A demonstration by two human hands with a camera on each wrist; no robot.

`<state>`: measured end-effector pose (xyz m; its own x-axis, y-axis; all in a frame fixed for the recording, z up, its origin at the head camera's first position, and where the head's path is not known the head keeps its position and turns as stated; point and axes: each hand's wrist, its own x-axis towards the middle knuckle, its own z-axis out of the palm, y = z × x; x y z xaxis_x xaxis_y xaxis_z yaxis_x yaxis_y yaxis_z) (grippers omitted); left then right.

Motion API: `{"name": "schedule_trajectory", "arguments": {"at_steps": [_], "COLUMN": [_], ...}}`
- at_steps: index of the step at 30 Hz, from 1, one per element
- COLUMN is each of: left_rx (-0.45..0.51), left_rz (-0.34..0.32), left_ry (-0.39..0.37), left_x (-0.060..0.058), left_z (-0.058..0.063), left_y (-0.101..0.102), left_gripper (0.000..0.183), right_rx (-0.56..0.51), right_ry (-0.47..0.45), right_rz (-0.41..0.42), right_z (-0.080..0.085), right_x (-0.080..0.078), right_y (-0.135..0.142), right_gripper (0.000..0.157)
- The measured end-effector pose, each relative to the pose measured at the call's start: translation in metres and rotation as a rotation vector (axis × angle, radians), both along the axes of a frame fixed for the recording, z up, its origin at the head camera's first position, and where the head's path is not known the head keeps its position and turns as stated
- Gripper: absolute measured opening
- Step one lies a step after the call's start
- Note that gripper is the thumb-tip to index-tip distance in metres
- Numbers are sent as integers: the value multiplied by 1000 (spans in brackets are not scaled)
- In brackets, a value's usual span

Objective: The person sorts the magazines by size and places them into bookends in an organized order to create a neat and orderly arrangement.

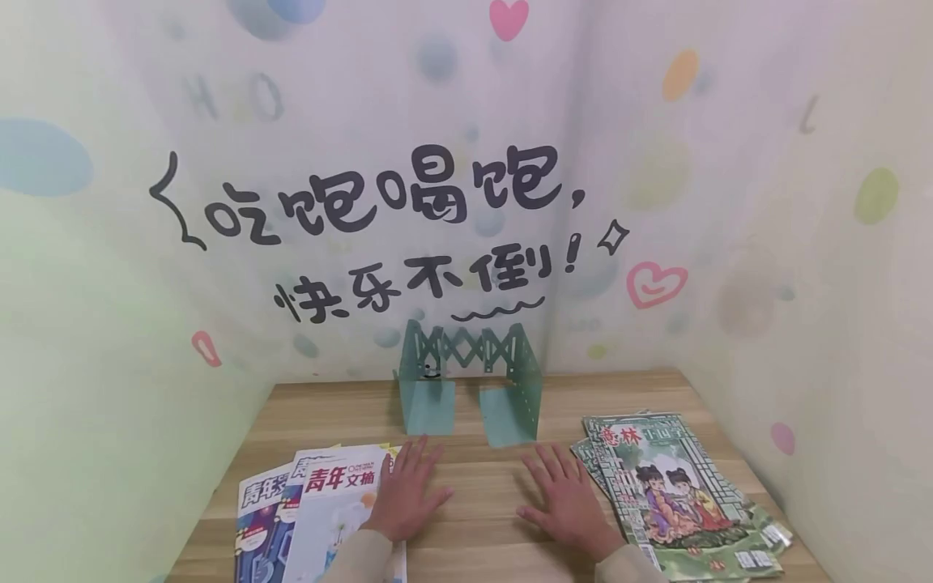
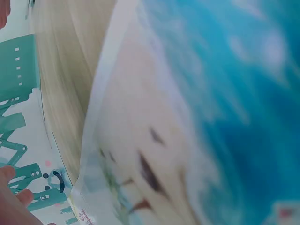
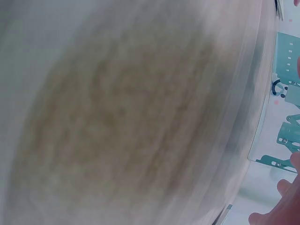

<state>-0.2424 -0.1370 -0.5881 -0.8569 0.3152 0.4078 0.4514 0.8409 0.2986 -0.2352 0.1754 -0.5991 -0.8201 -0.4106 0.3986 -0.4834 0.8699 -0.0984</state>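
Note:
My left hand lies with its fingers spread beside and partly over the right edge of a white-covered magazine. To the right, my right hand is spread in the same way over the wood table, near a stack of green illustrated magazines. Neither hand holds anything. Beyond both sets of fingertips stands a teal expandable bookend, its criss-cross lattice at the back and two flat base plates in front. The left wrist view shows a blurred magazine cover close up and the bookend at its edge.
Under the white magazine at the left, another magazine with a dark blue cover sticks out. A printed wall covering with large lettering rises right behind the table, and pale side walls close it in.

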Motion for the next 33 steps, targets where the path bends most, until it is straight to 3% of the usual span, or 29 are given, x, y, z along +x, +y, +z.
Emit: {"name": "schedule_trajectory", "arguments": {"at_steps": [7,17,33], "left_rx": [50,137,279], "left_rz": [25,66,73], "left_ry": [-38,-107,-90], "left_x": [-2,-7,-10], "left_z": [4,2,2], "left_y": [1,0,-2], "left_gripper": [64,59,56], "right_rx": [-17,-26,-157], "right_ry": [12,-65,-16], "right_rz": [-29,-85,-225], "right_z": [-1,1,5], "right_x": [-1,0,-3], "right_y": [2,8,14], "right_gripper": [82,83,72]}}
